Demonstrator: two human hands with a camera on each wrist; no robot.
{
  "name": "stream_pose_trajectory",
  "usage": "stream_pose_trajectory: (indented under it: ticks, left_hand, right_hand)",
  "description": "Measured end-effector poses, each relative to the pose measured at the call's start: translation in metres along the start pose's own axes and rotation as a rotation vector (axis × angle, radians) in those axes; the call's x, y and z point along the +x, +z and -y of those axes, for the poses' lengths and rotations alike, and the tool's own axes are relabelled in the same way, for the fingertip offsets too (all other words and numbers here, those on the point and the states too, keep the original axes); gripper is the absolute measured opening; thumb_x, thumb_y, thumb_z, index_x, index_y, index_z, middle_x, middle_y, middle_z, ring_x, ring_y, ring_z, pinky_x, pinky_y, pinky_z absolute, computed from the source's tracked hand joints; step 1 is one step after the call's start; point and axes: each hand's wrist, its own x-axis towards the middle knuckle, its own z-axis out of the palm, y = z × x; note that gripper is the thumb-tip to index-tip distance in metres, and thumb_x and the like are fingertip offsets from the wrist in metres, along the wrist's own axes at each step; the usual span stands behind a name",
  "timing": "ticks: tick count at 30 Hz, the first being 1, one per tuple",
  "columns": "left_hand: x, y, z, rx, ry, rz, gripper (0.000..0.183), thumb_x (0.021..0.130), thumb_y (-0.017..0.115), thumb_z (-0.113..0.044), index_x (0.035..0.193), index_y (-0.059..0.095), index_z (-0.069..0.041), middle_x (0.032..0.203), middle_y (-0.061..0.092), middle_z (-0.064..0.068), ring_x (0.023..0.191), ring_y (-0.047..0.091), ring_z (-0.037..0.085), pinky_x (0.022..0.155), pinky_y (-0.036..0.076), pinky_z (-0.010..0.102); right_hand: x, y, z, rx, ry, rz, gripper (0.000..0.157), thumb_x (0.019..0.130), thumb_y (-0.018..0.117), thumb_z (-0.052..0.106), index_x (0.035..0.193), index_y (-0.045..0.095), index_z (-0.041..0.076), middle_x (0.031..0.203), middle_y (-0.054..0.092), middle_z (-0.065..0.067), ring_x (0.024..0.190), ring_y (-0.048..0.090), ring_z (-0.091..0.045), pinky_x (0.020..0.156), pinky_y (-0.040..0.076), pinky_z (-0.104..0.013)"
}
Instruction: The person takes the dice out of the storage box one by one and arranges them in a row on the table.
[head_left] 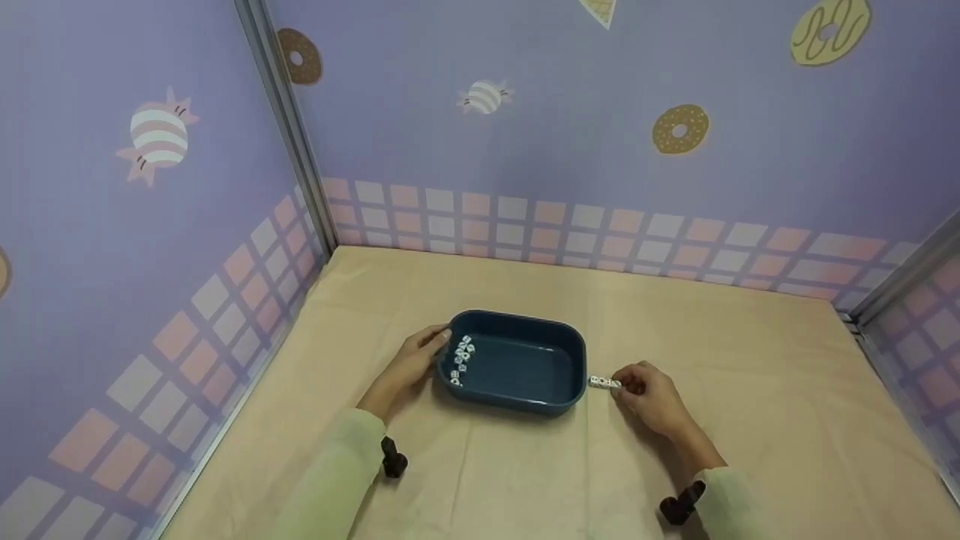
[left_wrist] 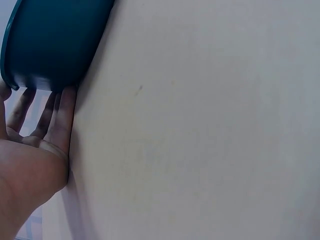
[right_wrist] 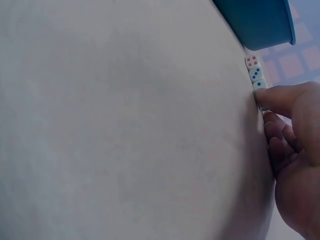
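A dark blue rectangular dish (head_left: 525, 405) stands on the cloth-covered table, with several small white dice (head_left: 460, 360) gathered at its left end. My left hand (head_left: 412, 364) holds that end, thumb at the rim and fingers (left_wrist: 62, 117) extended against the outer wall. Just outside the dish's right end, several white dice (right_wrist: 256, 74) form a straight row on the cloth, with red or blue dots showing. My right hand (head_left: 654, 397) pinches the row at the end away from the dish, its thumb (right_wrist: 280, 97) covering part of a die.
Pale cloth (head_left: 540, 472) covers the table around the dish. A patterned purple wall (head_left: 570, 135) rises behind, and another wall (head_left: 82, 285) borders the left side. Metal posts (head_left: 296, 142) mark the corners. Dark mounts (head_left: 682, 504) sit at both sleeves.
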Motion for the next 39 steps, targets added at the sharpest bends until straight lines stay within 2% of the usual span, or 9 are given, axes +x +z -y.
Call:
stream_pose_trajectory:
  ticks: [5, 14, 26, 29, 33, 36, 39]
  left_hand:
    - [-0.001, -0.001, 0.0, -0.047, 0.005, 0.018, 0.052, 0.11, 0.059, -0.043, 0.153, 0.056, -0.016, 0.147, 0.059, 0.012, 0.131, 0.061, 0.03, 0.103, 0.053, 0.046]
    - [0.0, -0.001, 0.0, -0.036, -0.003, 0.017, 0.054, 0.109, 0.06, -0.046, 0.154, 0.056, -0.016, 0.151, 0.058, 0.01, 0.136, 0.058, 0.03, 0.109, 0.05, 0.048]
    - [0.001, -0.002, 0.0, 0.012, -0.011, 0.003, 0.053, 0.109, 0.059, -0.046, 0.153, 0.057, -0.016, 0.149, 0.058, 0.011, 0.133, 0.06, 0.03, 0.104, 0.053, 0.046]
    - [0.001, -0.001, -0.001, 0.034, -0.001, -0.005, 0.053, 0.109, 0.058, -0.047, 0.153, 0.057, -0.016, 0.149, 0.059, 0.01, 0.132, 0.06, 0.029, 0.104, 0.053, 0.045]
    - [0.001, 0.0, -0.002, -0.009, -0.008, 0.004, 0.054, 0.109, 0.059, -0.046, 0.153, 0.056, -0.015, 0.15, 0.058, 0.011, 0.132, 0.06, 0.029, 0.104, 0.053, 0.044]
    - [0.0, 0.0, -0.002, -0.043, -0.015, 0.008, 0.054, 0.109, 0.06, -0.045, 0.153, 0.055, -0.013, 0.151, 0.057, 0.013, 0.134, 0.06, 0.031, 0.106, 0.052, 0.046]
    - [-0.001, 0.0, -0.002, -0.019, -0.024, -0.009, 0.054, 0.109, 0.06, -0.045, 0.153, 0.056, -0.015, 0.152, 0.056, 0.011, 0.136, 0.058, 0.031, 0.109, 0.05, 0.047]
  right_hand:
    - [0.001, 0.001, -0.001, -0.013, -0.01, 0.007, 0.014, 0.096, 0.076, 0.001, 0.109, 0.075, 0.008, 0.102, 0.062, -0.007, 0.09, 0.055, -0.021, 0.076, 0.047, -0.027]
    - [0.001, 0.004, -0.004, -0.009, -0.011, -0.003, 0.014, 0.097, 0.075, 0.001, 0.109, 0.074, 0.008, 0.104, 0.061, -0.007, 0.091, 0.055, -0.021, 0.077, 0.048, -0.028]
    - [0.0, 0.005, -0.005, -0.021, -0.032, -0.01, 0.017, 0.095, 0.076, 0.0, 0.109, 0.075, 0.009, 0.1, 0.06, -0.007, 0.089, 0.054, -0.021, 0.077, 0.045, -0.029]
    - [0.0, 0.004, -0.005, -0.012, -0.037, -0.004, 0.019, 0.094, 0.077, 0.0, 0.112, 0.074, 0.007, 0.101, 0.06, -0.008, 0.088, 0.054, -0.021, 0.075, 0.045, -0.028]
    - [-0.001, 0.0, -0.001, 0.026, -0.034, 0.008, 0.027, 0.094, 0.075, -0.003, 0.12, 0.07, 0.002, 0.103, 0.062, -0.011, 0.088, 0.056, -0.022, 0.074, 0.047, -0.026]
    - [-0.003, 0.0, 0.006, 0.044, -0.023, -0.051, 0.027, 0.095, 0.074, -0.003, 0.122, 0.068, -0.002, 0.104, 0.063, -0.013, 0.089, 0.058, -0.023, 0.075, 0.049, -0.024]
    - [-0.005, 0.007, 0.017, 0.065, -0.033, -0.191, 0.023, 0.096, 0.075, -0.002, 0.118, 0.069, -0.002, 0.1, 0.065, -0.012, 0.089, 0.06, -0.022, 0.075, 0.049, -0.022]
